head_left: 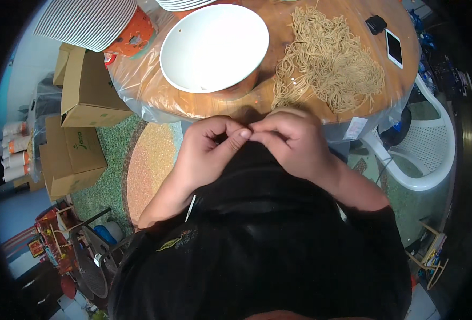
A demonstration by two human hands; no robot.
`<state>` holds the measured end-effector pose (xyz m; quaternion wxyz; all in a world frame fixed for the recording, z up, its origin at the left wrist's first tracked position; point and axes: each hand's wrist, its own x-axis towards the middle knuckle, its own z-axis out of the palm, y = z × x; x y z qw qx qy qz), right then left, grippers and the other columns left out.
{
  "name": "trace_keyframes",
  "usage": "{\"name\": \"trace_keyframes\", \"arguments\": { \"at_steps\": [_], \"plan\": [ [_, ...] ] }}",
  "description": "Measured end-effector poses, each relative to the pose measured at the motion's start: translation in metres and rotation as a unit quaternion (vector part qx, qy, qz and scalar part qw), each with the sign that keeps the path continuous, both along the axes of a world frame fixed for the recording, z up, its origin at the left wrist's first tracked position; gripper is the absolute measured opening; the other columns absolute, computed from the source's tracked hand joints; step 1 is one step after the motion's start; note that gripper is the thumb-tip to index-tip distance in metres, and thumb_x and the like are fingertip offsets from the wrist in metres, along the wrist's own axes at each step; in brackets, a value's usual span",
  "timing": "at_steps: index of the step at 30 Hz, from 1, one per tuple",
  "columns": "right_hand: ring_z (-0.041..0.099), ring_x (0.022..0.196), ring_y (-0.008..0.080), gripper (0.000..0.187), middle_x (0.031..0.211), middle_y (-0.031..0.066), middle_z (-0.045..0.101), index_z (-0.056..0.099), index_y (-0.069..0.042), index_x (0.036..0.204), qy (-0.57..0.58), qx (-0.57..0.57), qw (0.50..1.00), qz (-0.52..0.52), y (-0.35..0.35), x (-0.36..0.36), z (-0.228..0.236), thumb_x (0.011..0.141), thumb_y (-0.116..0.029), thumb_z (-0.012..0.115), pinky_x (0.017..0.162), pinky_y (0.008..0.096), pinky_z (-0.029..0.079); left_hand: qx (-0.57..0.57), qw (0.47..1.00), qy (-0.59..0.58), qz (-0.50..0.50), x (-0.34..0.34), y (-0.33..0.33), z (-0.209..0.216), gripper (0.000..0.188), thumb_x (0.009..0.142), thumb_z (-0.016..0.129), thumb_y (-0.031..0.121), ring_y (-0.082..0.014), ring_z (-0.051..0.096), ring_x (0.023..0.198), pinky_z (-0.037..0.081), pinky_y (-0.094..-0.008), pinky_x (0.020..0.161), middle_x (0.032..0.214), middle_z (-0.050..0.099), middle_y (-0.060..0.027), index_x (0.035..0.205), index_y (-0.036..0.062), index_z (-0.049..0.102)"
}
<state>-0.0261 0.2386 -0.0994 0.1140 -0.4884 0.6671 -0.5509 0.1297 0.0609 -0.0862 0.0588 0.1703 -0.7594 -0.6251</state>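
- Left hand: fingers curled, thumb tip meeting the right hand's fingertips; what it pinches is too small to tell.
- Right hand: fingers curled and pinched against the left thumb, just below the counter edge.
- Noodles: loose tan pile on the counter, just beyond the right hand.
- Bowl: white, left of the noodles.
- Phone: right of the noodles.
- Chair: white, right of the counter.
- Boxes: cardboard, on the floor at left.

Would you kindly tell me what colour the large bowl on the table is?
The bowl is white, seen in the head view.
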Motion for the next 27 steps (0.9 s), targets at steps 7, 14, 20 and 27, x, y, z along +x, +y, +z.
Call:
{"name": "trace_keyframes", "arguments": {
  "at_steps": [7,14,20,27],
  "plan": [
    [0.063,0.077,0.0029,0.006,0.087,-0.001,0.072,0.075,0.0,0.102,-0.115,-0.007,0.993,-0.017,0.006,-0.007,-0.001,0.102,0.004,0.08,0.068,0.0223,0.05,0.145,0.985,0.09,0.031,0.003,-0.003,-0.021,0.034,0.102,0.086,0.001,-0.0072,0.069,0.095,0.056,-0.0249,0.089,0.108,0.077,-0.001,0.133,-0.0025,0.072],
    [0.063,0.08,0.0026,0.007,0.091,-0.0016,0.072,0.073,0.0,0.104,-0.179,-0.001,0.984,0.004,0.006,-0.002,0.0,0.104,0.005,0.078,0.071,0.0214,0.05,-0.004,0.994,0.104,0.045,-0.009,0.005,-0.025,0.037,0.097,0.09,0.002,-0.0102,0.072,0.092,0.059,-0.0288,0.085,0.106,0.078,-0.0029,0.13,-0.0015,0.076],
    [0.064,0.082,0.0021,0.008,0.098,0.0002,0.075,0.072,0.001,0.111,-0.194,0.011,0.981,0.02,0.011,-0.009,-0.003,0.106,0.006,0.075,0.072,0.0202,0.051,-0.108,0.987,0.117,0.027,-0.013,0.001,-0.02,0.01,0.102,0.084,0.007,-0.0241,0.076,0.088,0.059,-0.0347,0.08,0.098,0.08,-0.0137,0.105,-0.002,0.081],
    [0.064,0.07,0.0203,0.055,0.113,0.0102,0.079,0.072,-0.004,0.133,-0.042,0.107,0.993,0.013,0.01,-0.015,0.006,0.084,-0.013,0.097,0.07,0.0352,0.058,-0.268,0.956,0.111,-0.043,-0.012,-0.004,0.0,0.008,0.104,0.078,0.007,-0.0406,0.075,0.09,0.06,-0.045,0.08,0.097,0.074,-0.0172,0.103,-0.0011,0.075]
  ]
}}
